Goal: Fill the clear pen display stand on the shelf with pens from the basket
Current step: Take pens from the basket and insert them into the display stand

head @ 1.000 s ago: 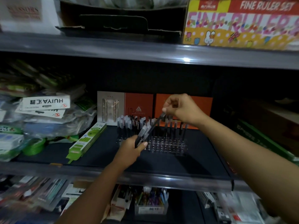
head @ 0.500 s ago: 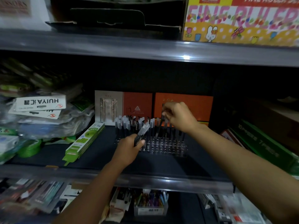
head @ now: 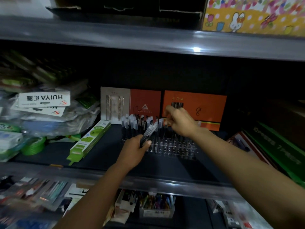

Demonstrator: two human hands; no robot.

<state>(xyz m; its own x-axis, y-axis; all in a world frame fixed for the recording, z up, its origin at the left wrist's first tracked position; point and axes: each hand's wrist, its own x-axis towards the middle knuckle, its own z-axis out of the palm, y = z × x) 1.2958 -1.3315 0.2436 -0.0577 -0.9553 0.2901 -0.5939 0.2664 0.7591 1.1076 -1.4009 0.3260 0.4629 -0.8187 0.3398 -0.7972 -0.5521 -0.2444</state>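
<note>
Left hand (head: 134, 150) grips a small bundle of pens (head: 148, 133), thumb across the barrels, capped ends fanned up and to its right; bundle sits at the front-left edge of the clear pen display stand (head: 171, 146), whether touching it I cannot tell; right hand (head: 180, 123) reaches further back over the stand's rear rows, fingers curled and pinched together at the cap level of the standing pens (head: 135, 124); blur hides whether a pen is actually between the fingertips, so its grasp cannot be told; rear-left rows look filled, front rows nearest the left hand show bare holes, so judged partly done; behind the right hand, orange boxes (head: 194, 109) lean against the shelf back; left of the left hand, a green flat pack (head: 90, 141) and bagged stock; basket not in view. Risks, as judgement: loose fan of pens could slip from the left hand's grip if the thumb eases; right wrist crossing low over the filled rows could knock neighbours askew; a light, clear stand may slide on the shelf (head: 99, 156) if a pen is pushed in at an angle.
</note>
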